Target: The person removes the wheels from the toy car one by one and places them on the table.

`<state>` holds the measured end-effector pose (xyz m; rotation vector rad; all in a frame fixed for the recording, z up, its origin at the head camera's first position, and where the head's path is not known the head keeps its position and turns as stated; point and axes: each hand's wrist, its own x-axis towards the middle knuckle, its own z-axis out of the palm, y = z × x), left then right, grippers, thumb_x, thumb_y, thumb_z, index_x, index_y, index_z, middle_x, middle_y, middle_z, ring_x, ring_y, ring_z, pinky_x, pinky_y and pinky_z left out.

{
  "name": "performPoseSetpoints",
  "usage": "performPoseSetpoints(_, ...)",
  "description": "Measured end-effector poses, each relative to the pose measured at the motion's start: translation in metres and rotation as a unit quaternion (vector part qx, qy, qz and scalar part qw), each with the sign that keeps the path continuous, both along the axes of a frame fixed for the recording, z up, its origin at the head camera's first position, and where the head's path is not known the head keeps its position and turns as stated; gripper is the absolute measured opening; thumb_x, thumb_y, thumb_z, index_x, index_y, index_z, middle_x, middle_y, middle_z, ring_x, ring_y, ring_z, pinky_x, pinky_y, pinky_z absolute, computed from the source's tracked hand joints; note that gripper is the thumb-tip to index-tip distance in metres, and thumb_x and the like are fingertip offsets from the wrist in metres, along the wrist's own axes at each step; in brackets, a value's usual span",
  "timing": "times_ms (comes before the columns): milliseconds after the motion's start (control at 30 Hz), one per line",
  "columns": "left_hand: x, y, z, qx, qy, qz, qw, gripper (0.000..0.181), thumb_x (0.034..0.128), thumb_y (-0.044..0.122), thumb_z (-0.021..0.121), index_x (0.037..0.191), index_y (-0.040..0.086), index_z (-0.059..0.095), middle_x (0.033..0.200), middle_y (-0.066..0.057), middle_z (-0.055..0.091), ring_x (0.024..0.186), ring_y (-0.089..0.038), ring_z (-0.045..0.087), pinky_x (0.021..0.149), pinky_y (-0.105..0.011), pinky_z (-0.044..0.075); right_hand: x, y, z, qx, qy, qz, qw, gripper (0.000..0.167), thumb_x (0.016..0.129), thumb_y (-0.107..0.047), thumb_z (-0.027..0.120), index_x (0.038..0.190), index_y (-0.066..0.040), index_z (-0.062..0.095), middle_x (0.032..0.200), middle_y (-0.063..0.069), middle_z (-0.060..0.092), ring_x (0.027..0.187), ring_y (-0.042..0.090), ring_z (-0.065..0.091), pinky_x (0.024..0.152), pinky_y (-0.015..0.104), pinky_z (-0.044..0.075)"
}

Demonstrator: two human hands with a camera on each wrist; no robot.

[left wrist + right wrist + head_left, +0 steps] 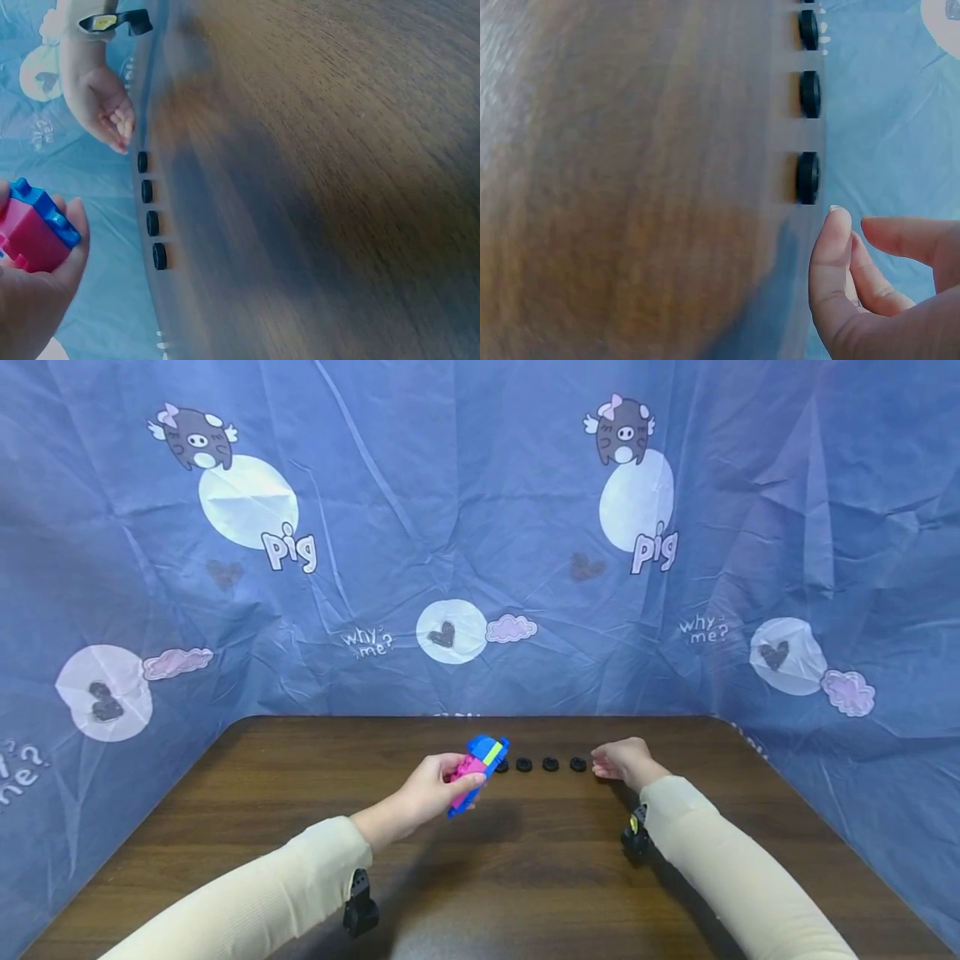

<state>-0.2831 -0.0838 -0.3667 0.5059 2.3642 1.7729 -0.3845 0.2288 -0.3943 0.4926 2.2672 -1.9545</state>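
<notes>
My left hand [429, 793] grips a toy block build [472, 768] of pink and blue bricks with a yellow-green strip, held above the table and tilted. In the left wrist view the block build [36, 234] shows its pink side and blue studded edge between thumb and fingers. Small black wheels stand in a row along the far part of the table. My right hand [624, 761] is beside the rightmost wheel [577, 764], apart from it. The right wrist view shows that wheel [808, 178] just beyond the fingertips [838, 225]; thumb and fingers are bent with nothing between them.
The brown wooden table [555, 860] reaches back to a blue printed cloth [480, 543], which hangs behind and along both sides. More black wheels [524, 764] continue leftward, the leftmost partly hidden by the block build. Black wrist cameras [360, 906] hang below both sleeves.
</notes>
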Motion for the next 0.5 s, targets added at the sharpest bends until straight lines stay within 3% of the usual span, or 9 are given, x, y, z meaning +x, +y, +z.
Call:
performPoseSetpoints(300, 0.003, 0.001, 0.003, 0.003, 0.028, -0.001, 0.9996, 0.034, 0.0945, 0.016, 0.063, 0.117, -0.010, 0.059, 0.093, -0.020, 0.069, 0.075, -0.021, 0.070, 0.071, -0.036, 0.059, 0.006, -0.008, 0.028, -0.038, 0.001, 0.047, 0.9982, 0.013, 0.089, 0.006, 0.056, 0.101, 0.012, 0.056, 0.058, 0.004, 0.062, 0.051, 0.008, 0.062, 0.057, 0.020, 0.056)
performPoseSetpoints(500, 0.003, 0.001, 0.003, 0.010, 0.036, -0.023, 0.9990, 0.034, 0.0944, 0.017, 0.063, 0.113, -0.011, 0.059, 0.094, -0.024, 0.067, 0.073, -0.016, 0.069, 0.069, -0.033, 0.059, 0.007, -0.017, 0.049, -0.050, 0.002, 0.090, 0.9947, 0.029, 0.092, 0.002, 0.056, 0.117, 0.016, 0.054, 0.065, 0.004, 0.065, 0.057, 0.008, 0.064, 0.062, 0.021, 0.056)
